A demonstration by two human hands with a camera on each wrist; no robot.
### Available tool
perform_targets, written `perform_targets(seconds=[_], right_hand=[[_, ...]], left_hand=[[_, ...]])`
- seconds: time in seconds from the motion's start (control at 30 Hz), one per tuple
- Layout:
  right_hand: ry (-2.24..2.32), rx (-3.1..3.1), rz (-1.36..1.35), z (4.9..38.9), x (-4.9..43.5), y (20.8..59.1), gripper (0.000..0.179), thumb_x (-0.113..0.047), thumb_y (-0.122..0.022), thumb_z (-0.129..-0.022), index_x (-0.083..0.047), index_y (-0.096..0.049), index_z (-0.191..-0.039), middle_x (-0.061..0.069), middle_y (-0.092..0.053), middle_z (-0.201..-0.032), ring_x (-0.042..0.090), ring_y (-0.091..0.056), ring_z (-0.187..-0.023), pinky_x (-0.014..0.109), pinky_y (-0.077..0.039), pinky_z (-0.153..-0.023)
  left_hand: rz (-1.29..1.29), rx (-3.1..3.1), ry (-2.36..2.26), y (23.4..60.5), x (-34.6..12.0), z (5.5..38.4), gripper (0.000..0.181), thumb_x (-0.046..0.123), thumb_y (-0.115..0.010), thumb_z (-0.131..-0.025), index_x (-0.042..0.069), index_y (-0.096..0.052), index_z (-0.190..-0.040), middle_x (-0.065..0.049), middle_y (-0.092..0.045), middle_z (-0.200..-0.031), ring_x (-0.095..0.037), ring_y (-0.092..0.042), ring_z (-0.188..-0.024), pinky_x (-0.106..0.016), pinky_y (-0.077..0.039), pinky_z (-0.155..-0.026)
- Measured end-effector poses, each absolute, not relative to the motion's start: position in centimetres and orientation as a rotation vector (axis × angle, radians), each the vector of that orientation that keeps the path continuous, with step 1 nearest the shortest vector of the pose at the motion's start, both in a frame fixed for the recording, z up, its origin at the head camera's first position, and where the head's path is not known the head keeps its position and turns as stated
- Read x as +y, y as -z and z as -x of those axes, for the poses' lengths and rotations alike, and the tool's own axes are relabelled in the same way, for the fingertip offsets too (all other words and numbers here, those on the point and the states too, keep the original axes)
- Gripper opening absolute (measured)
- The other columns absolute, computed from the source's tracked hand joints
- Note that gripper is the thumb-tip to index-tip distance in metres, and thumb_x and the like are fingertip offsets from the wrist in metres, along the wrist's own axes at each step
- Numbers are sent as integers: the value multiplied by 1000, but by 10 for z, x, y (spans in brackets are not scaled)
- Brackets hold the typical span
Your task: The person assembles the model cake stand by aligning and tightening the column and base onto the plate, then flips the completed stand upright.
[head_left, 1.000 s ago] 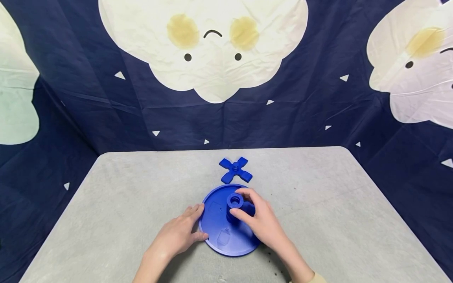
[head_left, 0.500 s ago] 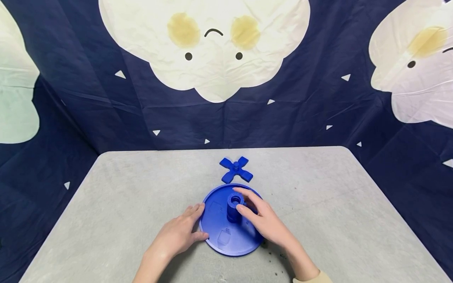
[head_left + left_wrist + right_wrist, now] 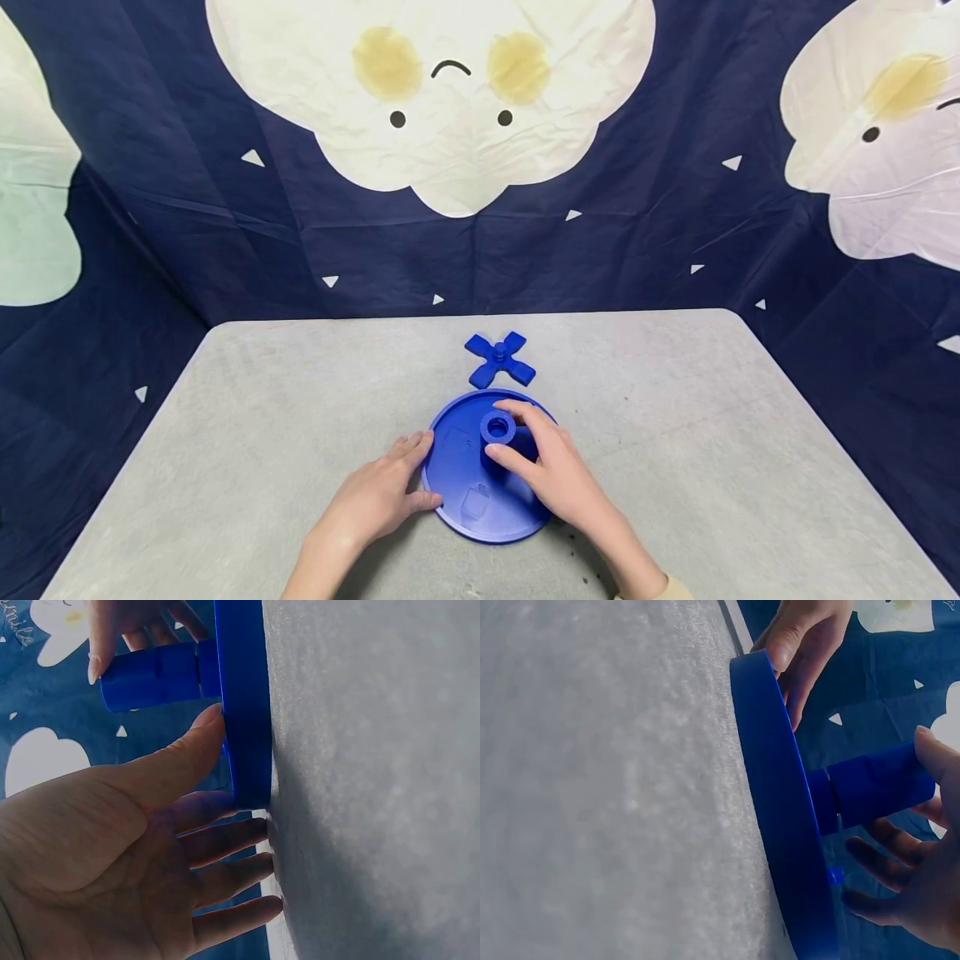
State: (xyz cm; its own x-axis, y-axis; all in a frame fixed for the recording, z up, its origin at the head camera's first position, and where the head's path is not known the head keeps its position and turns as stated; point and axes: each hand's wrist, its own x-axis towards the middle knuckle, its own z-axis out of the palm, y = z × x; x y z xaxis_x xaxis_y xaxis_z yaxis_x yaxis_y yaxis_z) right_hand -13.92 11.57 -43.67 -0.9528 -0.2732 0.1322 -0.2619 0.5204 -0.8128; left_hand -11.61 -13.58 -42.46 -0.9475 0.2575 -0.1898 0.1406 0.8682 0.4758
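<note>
Head view alone shows inside the cylinder (image 3: 491, 439).

You have one left hand (image 3: 381, 493) and one right hand (image 3: 561, 468): two altogether.
Before you are one blue plate (image 3: 450, 471), one blue tube (image 3: 881, 782), one blue cross (image 3: 500, 360) at the far side with four blades (image 3: 514, 342), and one table (image 3: 300, 383), plus one cuff (image 3: 672, 591) at the near right. Beyond, on the cloth (image 3: 165, 250), you can count three big clouds (image 3: 461, 150), one left, one middle and one right, and at least nine small white triangles (image 3: 254, 158).

Left hand (image 3: 378, 496) splayed; right hand (image 3: 557, 468) curled
</note>
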Motion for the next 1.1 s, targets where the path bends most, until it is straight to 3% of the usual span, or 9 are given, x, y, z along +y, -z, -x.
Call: perform_targets(seconds=[0.2,0.3,0.5,0.6,0.7,0.93,1.1], right_hand=[[1643,2494,567,144,122,435,50,-36,-68,-100,-41,-50,-145,0,-57,-150,17,-54,-139,55,-41,-121],[1673,2408,561,146,125,433,48,-32,-65,-102,-42,-49,-146,1,-56,-151,18,-54,-139,52,-41,-122],[1647,2359,569,148,127,432,40,-32,-58,-106,-41,-52,-145,-3,-59,-144,16,-59,-127,28,-51,-108],[1652,2354,578,148,126,433,38,-33,-58,-106,-38,-54,-144,-4,-60,-142,15,-61,-125,22,-51,-104],[1650,2384,583,148,126,434,38,-35,-60,-105,-35,-56,-142,-4,-62,-140,15,-62,-124,25,-53,-105],[1572,2563,530,144,123,433,41,-41,-71,-97,-33,-60,-136,-7,-68,-128,15,-66,-116,46,-56,-105],[1479,2695,506,142,121,432,41,-46,-74,-93,-36,-60,-130,-12,-69,-117,13,-66,-101,39,-57,-93]], left_hand=[[-303,2793,-685,425,-136,116,84,41,-80,-86,7,-46,-155,-17,-45,-161,-44,-41,-150,-65,-38,-118],[-307,2800,-685,424,-136,116,84,40,-80,-86,6,-46,-155,-18,-46,-161,-44,-41,-149,-65,-38,-118],[-313,2806,-683,424,-137,115,83,40,-80,-86,6,-46,-154,-18,-46,-160,-44,-42,-149,-64,-39,-118],[-313,2803,-680,424,-136,116,84,40,-80,-86,5,-46,-154,-18,-46,-160,-44,-41,-149,-64,-39,-118],[-308,2800,-676,424,-136,116,84,41,-80,-86,6,-46,-155,-18,-46,-160,-44,-41,-150,-65,-39,-118],[-304,2791,-678,424,-136,116,84,41,-80,-86,6,-45,-155,-18,-45,-161,-44,-40,-150,-65,-38,-118],[-305,2789,-684,424,-136,116,84,40,-80,-86,6,-46,-155,-18,-45,-161,-44,-40,-150,-65,-38,-119]])
